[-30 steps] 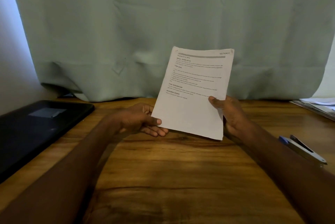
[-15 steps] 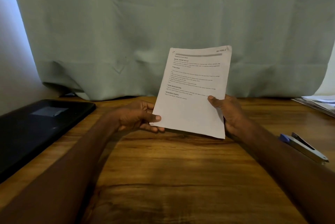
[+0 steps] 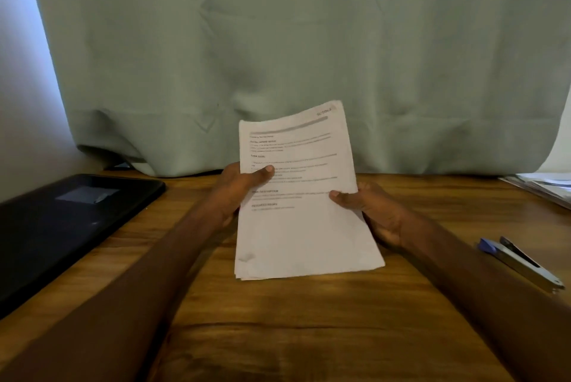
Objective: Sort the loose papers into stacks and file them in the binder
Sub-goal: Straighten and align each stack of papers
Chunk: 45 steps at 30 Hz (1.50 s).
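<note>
Holding a thin stack of printed papers (image 3: pixel 296 196) between them, both hands work above the middle of the wooden table (image 3: pixel 293 335), whose bare grain fills the near part of the view. Both forearms reach in from the near corners. The stack's near edge hangs lowest, just above or touching the wood; I cannot tell which. Several sheet edges fan slightly at its near left corner. The top sheet tilts back, its far edge raised toward the curtain, and carries headed blocks of text too blurred to read in full.

The right hand (image 3: pixel 377 214) grips the stack's right edge, thumb lying across the printed face and fingers curled behind. A little farther off, the left hand (image 3: pixel 238 190) grips the left edge the same way, thumb pressed on the text and the remaining fingers hidden behind the paper.

At the near right lies a stapler (image 3: pixel 522 264) with a blue end, flat on the table and well apart from the hands. On the left, a black binder (image 3: pixel 61 227) lies closed, running from the near left edge toward the far side. At the far right edge sits another pile of papers (image 3: pixel 543 187), partly cut off. Farthest of all, a pale green curtain (image 3: pixel 278 41) hangs across the back, its hem meeting the tabletop.
</note>
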Tool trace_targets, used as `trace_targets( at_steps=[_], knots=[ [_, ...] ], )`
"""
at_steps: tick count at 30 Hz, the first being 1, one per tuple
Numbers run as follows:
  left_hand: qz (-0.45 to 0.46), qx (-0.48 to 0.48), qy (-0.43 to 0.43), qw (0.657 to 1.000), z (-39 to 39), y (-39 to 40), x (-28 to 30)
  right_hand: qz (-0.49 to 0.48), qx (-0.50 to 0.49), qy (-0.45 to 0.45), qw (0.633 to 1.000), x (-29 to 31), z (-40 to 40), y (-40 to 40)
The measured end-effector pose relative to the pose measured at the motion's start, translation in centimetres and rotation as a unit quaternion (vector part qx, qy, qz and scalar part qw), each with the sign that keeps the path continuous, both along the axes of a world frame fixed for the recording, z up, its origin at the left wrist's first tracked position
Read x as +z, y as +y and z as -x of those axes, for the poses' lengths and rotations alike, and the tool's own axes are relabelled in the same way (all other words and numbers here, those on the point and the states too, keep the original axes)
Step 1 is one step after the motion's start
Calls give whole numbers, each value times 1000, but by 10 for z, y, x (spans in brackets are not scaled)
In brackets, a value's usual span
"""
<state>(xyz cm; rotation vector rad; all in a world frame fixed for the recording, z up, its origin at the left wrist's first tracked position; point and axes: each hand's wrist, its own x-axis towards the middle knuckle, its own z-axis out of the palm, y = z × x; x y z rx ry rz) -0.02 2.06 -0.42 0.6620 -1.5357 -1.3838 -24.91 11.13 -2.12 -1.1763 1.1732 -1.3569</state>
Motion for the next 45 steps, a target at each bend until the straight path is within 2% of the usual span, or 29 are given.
trace_targets(
  at_steps=[2, 6, 9, 13, 15, 19, 25, 29, 32, 36, 39, 42, 45],
  knots=[
    [45, 19, 63, 997, 7, 10, 4, 28, 3, 13, 1000, 2, -8, 1],
    [208, 128, 79, 966, 13, 29, 33, 180, -104, 32, 978, 21, -28, 9],
    [239, 144, 120, 953, 15, 44, 48, 291, -161, 109, 937, 41, -48, 27],
    [274, 190, 142, 932, 20, 55, 52, 361, -178, 131, 906, 41, -68, 37],
    [287, 203, 134, 926, 23, 51, 49, 348, -190, 144, 907, 33, -70, 29],
    [286, 240, 27, 927, 33, 39, 23, 255, -184, 152, 937, 18, -65, 15],
    [307, 245, 45, 919, 40, 39, 25, 286, -226, 171, 915, 23, -56, 15],
    [276, 233, -23, 932, 44, 34, 5, 210, -218, 216, 928, 17, -49, 11],
    [253, 213, 11, 944, 45, 32, 3, 231, -231, 193, 925, 17, -43, 12],
    [198, 212, -1, 957, 44, 28, -2, 163, -209, 195, 944, 12, -38, 10],
    [202, 203, 25, 958, 40, 30, 0, 184, -214, 187, 941, 12, -37, 11],
    [197, 204, 15, 959, 39, 27, -2, 172, -194, 197, 946, 10, -40, 13],
    [193, 204, 40, 959, 39, 28, 2, 218, -196, 167, 941, 14, -45, 18]
  ],
)
